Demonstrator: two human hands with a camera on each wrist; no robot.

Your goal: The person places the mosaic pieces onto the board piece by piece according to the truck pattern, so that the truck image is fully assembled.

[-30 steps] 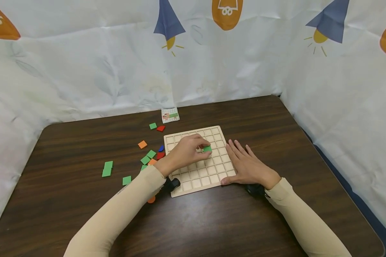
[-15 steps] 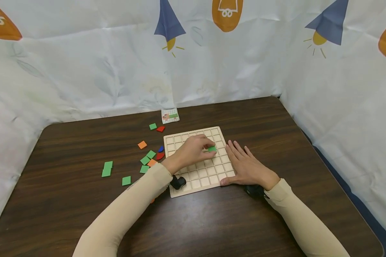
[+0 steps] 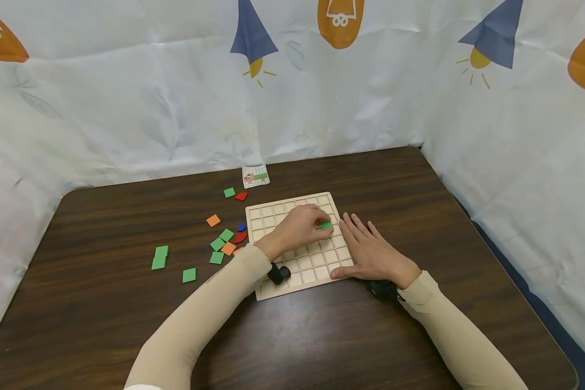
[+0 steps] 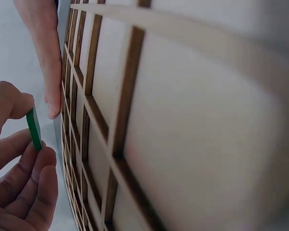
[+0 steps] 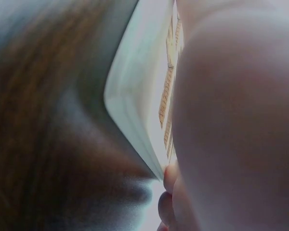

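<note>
My left hand (image 3: 299,227) pinches a green square tile (image 3: 326,225) between thumb and fingers, over the right part of a pale wooden grid board (image 3: 292,265). In the left wrist view the tile (image 4: 33,129) stands on edge in the fingertips, apart from the raised grid lines. The right hand (image 3: 372,249) lies flat along the board's right edge, its fingers straight and spread. Its thumb touches the near right corner. The right wrist view shows mostly that hand's blurred palm (image 5: 241,120) and the board's corner (image 5: 115,98).
Left of the board lie several green tiles (image 3: 189,275), orange tiles (image 3: 213,220), red pieces (image 3: 241,196) and a blue piece (image 3: 241,226). A small printed grid card (image 3: 255,176) sits near the far table edge. A white patterned curtain (image 3: 175,108) hangs behind the dark table (image 3: 102,303).
With the green tile in its fingers, my left hand has shifted right across the board, slowing lately. The right hand stays at the board's edge. The head view has drifted slightly.
</note>
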